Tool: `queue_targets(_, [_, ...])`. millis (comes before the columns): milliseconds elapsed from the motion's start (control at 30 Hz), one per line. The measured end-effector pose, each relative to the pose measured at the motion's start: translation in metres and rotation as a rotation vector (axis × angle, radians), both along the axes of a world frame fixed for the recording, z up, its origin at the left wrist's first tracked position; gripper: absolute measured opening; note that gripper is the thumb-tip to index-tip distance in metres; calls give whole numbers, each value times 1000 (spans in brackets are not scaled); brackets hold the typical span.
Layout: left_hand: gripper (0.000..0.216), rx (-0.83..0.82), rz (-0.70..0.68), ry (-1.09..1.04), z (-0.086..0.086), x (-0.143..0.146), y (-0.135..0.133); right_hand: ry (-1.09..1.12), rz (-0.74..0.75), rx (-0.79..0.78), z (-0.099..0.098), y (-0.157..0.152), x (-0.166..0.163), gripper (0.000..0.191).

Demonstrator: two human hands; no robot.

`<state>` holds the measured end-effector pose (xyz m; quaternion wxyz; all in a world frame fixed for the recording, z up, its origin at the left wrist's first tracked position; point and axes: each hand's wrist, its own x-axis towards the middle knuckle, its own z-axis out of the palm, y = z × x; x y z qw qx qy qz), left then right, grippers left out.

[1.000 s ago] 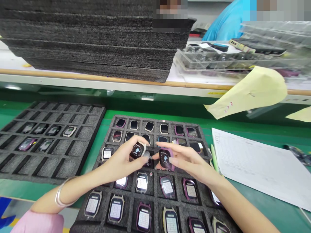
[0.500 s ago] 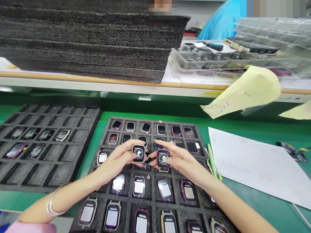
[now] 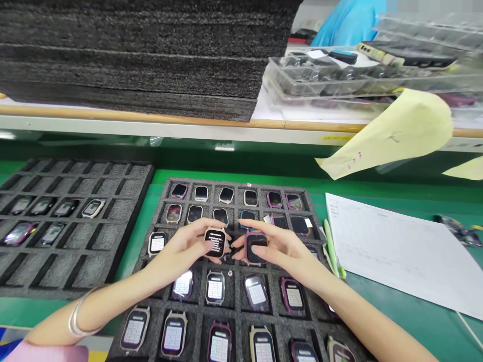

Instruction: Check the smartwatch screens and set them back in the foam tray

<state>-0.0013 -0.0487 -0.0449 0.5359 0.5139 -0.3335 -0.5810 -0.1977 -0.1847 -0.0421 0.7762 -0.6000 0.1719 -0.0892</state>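
My left hand (image 3: 194,243) is closed around a light-framed smartwatch (image 3: 216,241), its thumb over the screen, which shows lines of white text on black. My right hand (image 3: 273,247) grips a purple-framed smartwatch (image 3: 255,249), thumb on its dark screen. Both watches are strapless and held side by side above a black foam tray (image 3: 196,322). Many more watch bodies sit in the tray's pockets. Those nearer me, such as a silver one (image 3: 215,288), show white lit screens; the far rows have dark screens. My hands hide some middle pockets.
At left lies a second foam tray (image 3: 96,236) with several watches. A paper sheet (image 3: 400,251) and a green pen (image 3: 331,246) lie at right. Behind, a shelf carries stacked black foam (image 3: 143,65), clear plastic trays (image 3: 294,83) and a hanging yellow note (image 3: 400,133). Someone's blue garment (image 3: 347,25) shows beyond.
The left watch's screen has gone from a clock face to a text list. The right watch's screen has gone from a clock face to dark. Both hands still hold their watches.
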Motion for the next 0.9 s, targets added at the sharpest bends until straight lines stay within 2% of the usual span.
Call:
queue_targets(333, [31, 36, 15, 23, -3, -2, -2, 5, 18, -35, 2, 0, -1, 51])
queue_targets(467, [30, 28, 14, 22, 2, -2, 0, 34, 21, 36, 4, 3, -1, 57])
queue_targets(600, [27, 9, 13, 21, 4, 0, 3, 22, 47, 122, 1, 1, -2, 71])
queue_targets(767, [36, -8, 3, -1, -6, 7, 11, 22, 52, 172, -2, -4, -8, 71])
queue_targets(900, [33, 19, 65, -20, -14, 13, 18, 45, 39, 161, -3, -5, -15, 70])
